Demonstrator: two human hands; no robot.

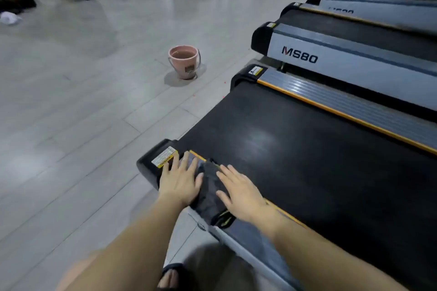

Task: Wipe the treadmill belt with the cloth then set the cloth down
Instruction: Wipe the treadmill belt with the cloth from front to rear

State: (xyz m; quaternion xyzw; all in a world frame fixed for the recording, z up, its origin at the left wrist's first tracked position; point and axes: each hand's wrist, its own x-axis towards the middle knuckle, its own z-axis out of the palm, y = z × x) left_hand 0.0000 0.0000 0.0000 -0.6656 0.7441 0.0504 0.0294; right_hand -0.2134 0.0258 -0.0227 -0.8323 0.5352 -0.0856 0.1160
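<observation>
We are pressing the cloth (210, 186) flat on the side rail (250, 231) with left hand (181, 181) and right hand (241, 192), fingers straight; probably setting it down, lifting off next.

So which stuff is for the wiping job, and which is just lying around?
For the job: cloth, treadmill belt, left hand, right hand.
Just lying about: pink bucket, other treadmills, things on the floor.

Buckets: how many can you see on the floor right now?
1. A pink bucket stands on the grey floor, left of the treadmill ends. Others may sit out of frame.
</observation>
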